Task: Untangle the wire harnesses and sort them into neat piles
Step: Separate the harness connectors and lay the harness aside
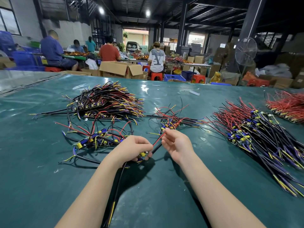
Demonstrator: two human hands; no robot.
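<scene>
Left hand (136, 150) grips one harness (142, 155); right hand (176, 145) pinches one red wire (157, 140); three piles (107, 101), two tangles (172, 120).

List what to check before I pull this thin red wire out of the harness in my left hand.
1. Left hand grips the small circuit board with a yellow capacitor: ok.
2. Right hand pinches the thin red wire: ok.
3. Red wire clear of the small loose tangle of red, black and yellow wires behind it: cannot tell.
4. Thick black cable beside the left forearm free of snags: cannot tell.
5. Right-side pile of purple, black and red harnesses lies apart from both hands: ok.
</scene>
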